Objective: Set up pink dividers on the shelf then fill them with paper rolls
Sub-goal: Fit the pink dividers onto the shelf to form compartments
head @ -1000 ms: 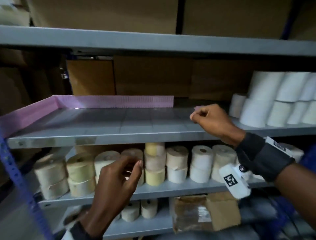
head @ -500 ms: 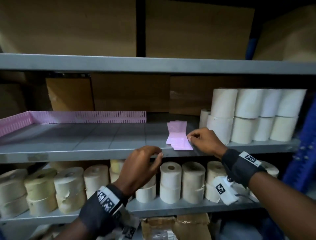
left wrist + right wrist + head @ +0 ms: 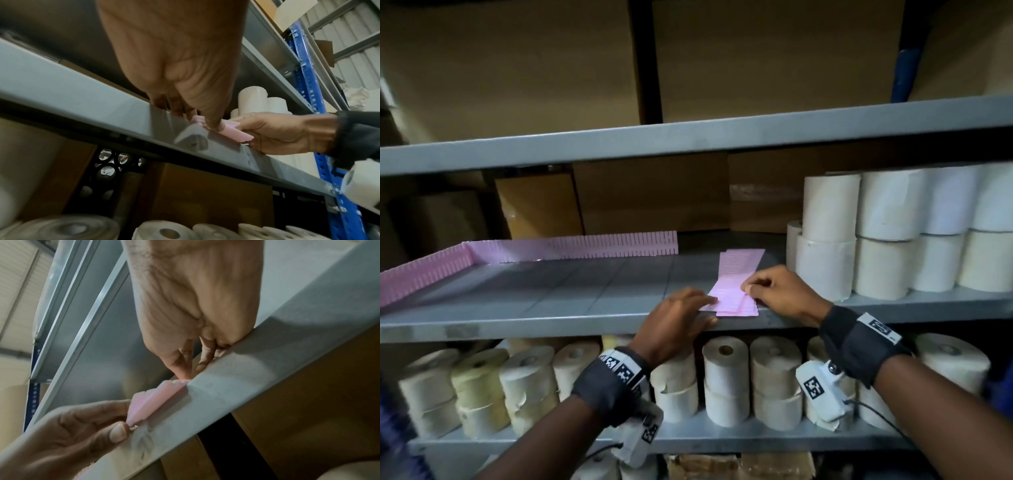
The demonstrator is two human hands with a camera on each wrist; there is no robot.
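My left hand (image 3: 677,318) rests at the front edge of the grey shelf (image 3: 551,301), fingers laid out fairly straight, the fingertips (image 3: 709,300) touching the near left corner of the stack of loose pink dividers (image 3: 736,284). From the left wrist view its thumb presses down on the end of that stack where it overhangs the shelf lip. My right hand (image 3: 779,294) sits just right of the stack, fingers curled, pinching the right edge of the top pink strips between thumb and forefinger; the right wrist view shows the fanned ends of the strips under those fingertips.

The stack lies flat on the shelf, running from the front lip back toward the rear, between my hands at the near end. Farther left, two pink dividers already stand upright: a long slotted one (image 3: 585,245) along the back of the shelf and another (image 3: 424,274) along the left side, meeting at the rear left corner.

Just right of the stack, white paper rolls (image 3: 887,233) stand two high on the same shelf. On the shelf below, more rolls (image 3: 726,380), cream and white, stand in stacked rows. Brown cardboard boxes (image 3: 650,192) sit behind the shelf.
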